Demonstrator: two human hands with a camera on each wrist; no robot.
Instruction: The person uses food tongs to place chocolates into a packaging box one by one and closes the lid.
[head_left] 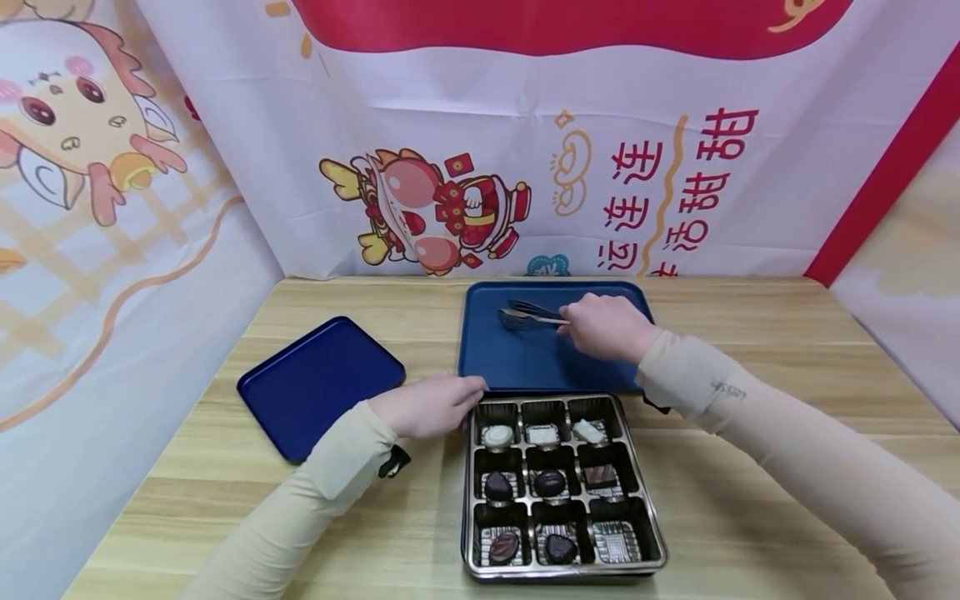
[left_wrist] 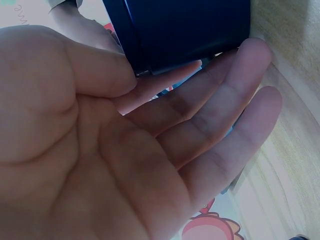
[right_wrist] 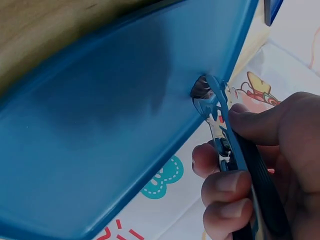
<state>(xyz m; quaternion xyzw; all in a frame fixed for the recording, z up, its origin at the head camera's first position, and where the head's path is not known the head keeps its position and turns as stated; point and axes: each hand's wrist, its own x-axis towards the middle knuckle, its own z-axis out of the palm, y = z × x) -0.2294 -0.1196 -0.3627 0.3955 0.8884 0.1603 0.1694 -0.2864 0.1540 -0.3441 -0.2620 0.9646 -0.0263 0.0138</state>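
Note:
My right hand (head_left: 603, 325) grips a pair of metal serving tongs (right_wrist: 227, 125) with dark handles, fingers and thumb wrapped round them. The tongs' heads are over the blue tray (head_left: 487, 358) at the back. Between these heads in the right wrist view shows a dark brown piece (right_wrist: 201, 88) that looks like a chocolate. My left hand (head_left: 431, 406) is at the back left corner of the chocolate box (head_left: 472, 500). In the left wrist view, its thumb and index finger touch the dark corner, and the other fingers extend loosely.
White chocolates (head_left: 543, 435) fill the box's back row; dark ones (head_left: 550, 483) sit in the middle row and two front compartments. The front right compartment (head_left: 617, 542) holds no chocolate. A smaller dark blue tray (head_left: 315, 392) lies left on the wooden table (head_left: 787, 367). A printed cloth (head_left: 450, 92) hangs behind.

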